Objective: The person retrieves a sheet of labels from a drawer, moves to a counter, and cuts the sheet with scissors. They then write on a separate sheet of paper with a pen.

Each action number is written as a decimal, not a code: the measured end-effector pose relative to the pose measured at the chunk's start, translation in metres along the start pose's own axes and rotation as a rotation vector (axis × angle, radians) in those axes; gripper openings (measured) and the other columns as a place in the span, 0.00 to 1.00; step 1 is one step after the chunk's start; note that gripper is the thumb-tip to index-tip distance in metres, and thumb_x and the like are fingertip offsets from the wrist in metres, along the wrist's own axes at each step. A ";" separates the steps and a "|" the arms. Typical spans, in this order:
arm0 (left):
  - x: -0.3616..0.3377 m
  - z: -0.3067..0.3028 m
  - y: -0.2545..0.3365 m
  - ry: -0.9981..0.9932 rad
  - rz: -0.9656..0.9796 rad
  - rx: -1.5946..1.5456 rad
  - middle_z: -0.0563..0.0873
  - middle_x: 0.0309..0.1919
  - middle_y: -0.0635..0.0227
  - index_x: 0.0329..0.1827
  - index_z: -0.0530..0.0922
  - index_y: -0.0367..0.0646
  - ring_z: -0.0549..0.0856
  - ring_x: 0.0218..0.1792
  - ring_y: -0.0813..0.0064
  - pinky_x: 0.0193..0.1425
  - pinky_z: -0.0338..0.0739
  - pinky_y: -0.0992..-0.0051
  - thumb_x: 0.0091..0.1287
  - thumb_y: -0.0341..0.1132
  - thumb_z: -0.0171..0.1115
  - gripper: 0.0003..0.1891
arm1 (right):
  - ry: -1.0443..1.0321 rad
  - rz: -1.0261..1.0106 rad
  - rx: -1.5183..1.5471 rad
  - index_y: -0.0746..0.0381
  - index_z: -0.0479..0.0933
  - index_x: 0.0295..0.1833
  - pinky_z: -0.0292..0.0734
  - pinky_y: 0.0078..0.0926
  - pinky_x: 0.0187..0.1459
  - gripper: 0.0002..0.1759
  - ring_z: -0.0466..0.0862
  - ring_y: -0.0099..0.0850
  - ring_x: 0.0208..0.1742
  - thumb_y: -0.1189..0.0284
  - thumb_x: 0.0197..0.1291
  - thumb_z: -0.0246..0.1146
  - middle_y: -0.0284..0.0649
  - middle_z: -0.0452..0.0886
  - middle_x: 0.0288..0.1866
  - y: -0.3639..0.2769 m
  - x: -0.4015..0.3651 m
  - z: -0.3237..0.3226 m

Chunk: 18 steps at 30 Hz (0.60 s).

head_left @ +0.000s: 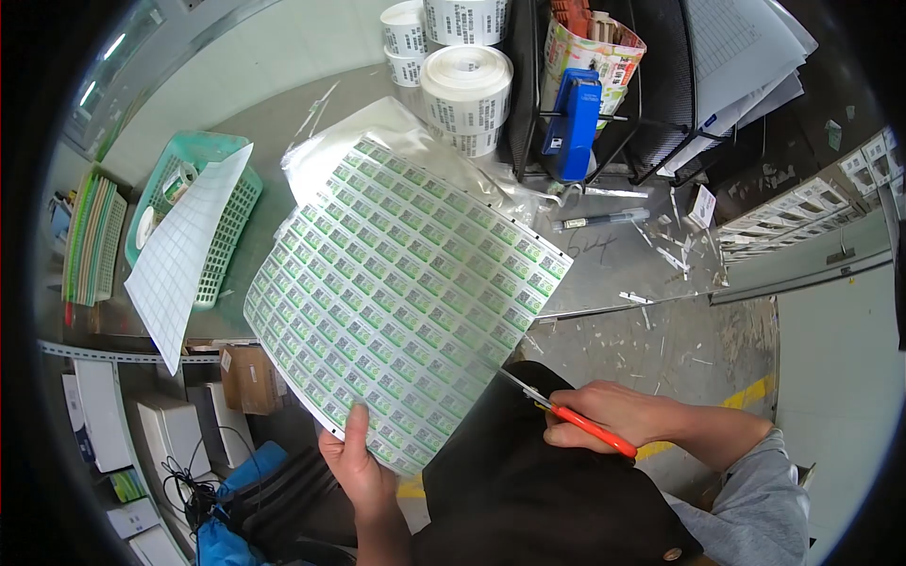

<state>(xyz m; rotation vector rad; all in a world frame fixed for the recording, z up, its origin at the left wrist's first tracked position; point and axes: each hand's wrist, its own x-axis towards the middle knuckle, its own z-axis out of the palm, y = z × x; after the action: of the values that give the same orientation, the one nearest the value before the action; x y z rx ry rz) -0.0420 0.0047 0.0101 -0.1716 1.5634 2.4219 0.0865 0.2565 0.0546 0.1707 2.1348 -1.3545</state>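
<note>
A large sheet of green and white printed labels [406, 302] is held up over the table edge. My left hand [363, 462] grips its lower left edge, thumb on the printed face. At the right, my right hand [604, 415] is closed on scissors with red-orange handles [593, 429]. The scissor tips touch or nearly touch the sheet's lower right edge; the blades look closed or nearly so. Behind the sheet lies clear plastic wrapping [377, 123] on the metal table [595, 274].
Label rolls [467, 90] stand at the back beside a black mesh rack [661, 123] with a blue stapler [573, 123]. A green basket [231, 217] with a white grid sheet [184, 264] is at left. A pen [604, 219] and paper scraps lie at right.
</note>
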 end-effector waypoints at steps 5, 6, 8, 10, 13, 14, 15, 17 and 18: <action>0.000 -0.001 0.000 -0.015 0.009 0.010 0.85 0.41 0.58 0.48 0.77 0.30 0.86 0.37 0.74 0.44 0.80 0.77 0.66 0.28 0.56 0.11 | -0.003 -0.012 0.034 0.66 0.71 0.29 0.69 0.40 0.32 0.34 0.75 0.47 0.26 0.42 0.64 0.50 0.49 0.73 0.21 0.002 0.001 0.000; 0.000 -0.001 0.000 -0.015 0.010 0.009 0.85 0.41 0.58 0.48 0.77 0.30 0.86 0.37 0.74 0.44 0.80 0.77 0.66 0.28 0.56 0.11 | -0.006 -0.017 0.040 0.66 0.71 0.29 0.69 0.40 0.32 0.34 0.75 0.47 0.26 0.42 0.64 0.50 0.49 0.72 0.21 0.002 0.001 0.000; 0.000 0.001 0.001 -0.009 0.008 0.020 0.85 0.41 0.58 0.48 0.77 0.30 0.86 0.37 0.74 0.44 0.80 0.77 0.66 0.28 0.57 0.11 | -0.005 -0.024 0.041 0.66 0.71 0.29 0.69 0.40 0.32 0.34 0.75 0.46 0.26 0.42 0.64 0.50 0.48 0.72 0.21 0.002 0.002 0.000; 0.000 0.000 0.001 -0.012 0.010 0.022 0.85 0.41 0.58 0.48 0.77 0.30 0.86 0.37 0.74 0.44 0.80 0.77 0.66 0.28 0.57 0.11 | -0.004 -0.030 0.042 0.66 0.71 0.29 0.69 0.40 0.32 0.34 0.75 0.46 0.26 0.42 0.64 0.50 0.48 0.72 0.21 0.002 0.002 0.000; 0.001 0.001 0.001 -0.017 0.014 0.023 0.85 0.41 0.58 0.48 0.77 0.30 0.86 0.37 0.75 0.44 0.80 0.77 0.66 0.28 0.57 0.11 | 0.002 -0.031 0.040 0.66 0.71 0.29 0.69 0.40 0.32 0.33 0.75 0.46 0.25 0.42 0.64 0.50 0.48 0.72 0.21 0.001 0.002 0.000; 0.001 0.001 0.001 -0.020 0.015 0.022 0.85 0.41 0.58 0.48 0.77 0.30 0.86 0.37 0.75 0.44 0.80 0.77 0.66 0.28 0.57 0.11 | 0.000 -0.025 0.038 0.66 0.71 0.29 0.69 0.39 0.32 0.33 0.75 0.45 0.25 0.42 0.65 0.50 0.48 0.72 0.21 0.001 0.003 0.000; 0.001 0.000 0.001 -0.019 0.015 0.022 0.85 0.41 0.58 0.48 0.77 0.30 0.86 0.37 0.75 0.44 0.80 0.77 0.66 0.28 0.57 0.11 | -0.001 -0.020 0.037 0.66 0.71 0.29 0.69 0.39 0.32 0.33 0.75 0.45 0.25 0.43 0.65 0.50 0.48 0.72 0.21 0.001 0.003 0.000; 0.001 0.000 0.001 -0.023 0.018 0.027 0.85 0.41 0.58 0.48 0.77 0.30 0.86 0.37 0.74 0.44 0.80 0.77 0.66 0.28 0.57 0.11 | -0.007 -0.022 0.045 0.66 0.71 0.29 0.69 0.39 0.32 0.33 0.75 0.45 0.25 0.43 0.65 0.50 0.48 0.72 0.21 0.000 0.003 -0.001; 0.001 -0.001 0.000 -0.023 0.018 0.027 0.85 0.41 0.58 0.48 0.77 0.30 0.86 0.37 0.74 0.44 0.80 0.77 0.66 0.28 0.57 0.11 | -0.013 -0.024 0.052 0.66 0.71 0.29 0.69 0.39 0.31 0.33 0.75 0.44 0.25 0.43 0.65 0.50 0.48 0.72 0.20 0.000 0.003 -0.002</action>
<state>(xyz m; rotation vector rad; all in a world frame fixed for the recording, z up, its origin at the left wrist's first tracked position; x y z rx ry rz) -0.0435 0.0039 0.0094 -0.1247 1.5935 2.4068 0.0829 0.2573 0.0537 0.1572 2.0987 -1.4225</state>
